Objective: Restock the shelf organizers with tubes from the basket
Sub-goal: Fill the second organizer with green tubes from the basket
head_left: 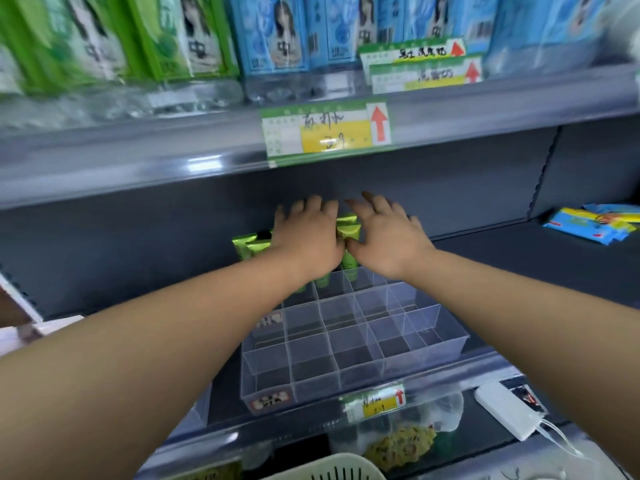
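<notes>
Here, left hand and right hand, fingers spread, palms resting on green tubes.

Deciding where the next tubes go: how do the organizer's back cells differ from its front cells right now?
The back cells hold upright green tubes; the front cells show no tubes. The back cells sit farthest in, partly covered by the left hand and right hand; the front cells lie uncovered, nearest the camera. Both are part of the same clear plastic organizer.
</notes>
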Motion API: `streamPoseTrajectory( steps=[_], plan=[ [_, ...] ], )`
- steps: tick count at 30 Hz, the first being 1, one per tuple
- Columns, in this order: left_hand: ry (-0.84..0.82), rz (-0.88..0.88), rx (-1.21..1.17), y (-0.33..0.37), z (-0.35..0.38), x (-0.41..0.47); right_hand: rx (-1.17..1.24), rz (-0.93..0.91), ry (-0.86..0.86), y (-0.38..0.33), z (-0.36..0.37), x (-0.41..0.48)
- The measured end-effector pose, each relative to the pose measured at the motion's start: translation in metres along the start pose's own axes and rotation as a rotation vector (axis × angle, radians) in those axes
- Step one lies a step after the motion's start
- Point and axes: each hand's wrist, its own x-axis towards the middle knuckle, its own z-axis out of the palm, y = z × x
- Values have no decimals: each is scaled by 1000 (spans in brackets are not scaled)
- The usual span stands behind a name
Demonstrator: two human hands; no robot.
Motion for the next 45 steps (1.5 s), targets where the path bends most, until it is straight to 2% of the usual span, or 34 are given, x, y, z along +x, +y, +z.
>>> streamPoseTrajectory(
  steps=[17,25,35,45],
  plan=[
    [97,-15,24,-3,-44,-138,-46,-62,15,-58,-24,-116],
    [76,-80,4,-12,-45,-209,-86,-110,-26,-89,-17,-174],
    [-12,-139,-61,-20,-18,-292,-51,-112,-120,-109,19,-242],
    [-199,-145,-128,-16,46,-356,-23,-92,-380,-104,81,-295]
  ],
)
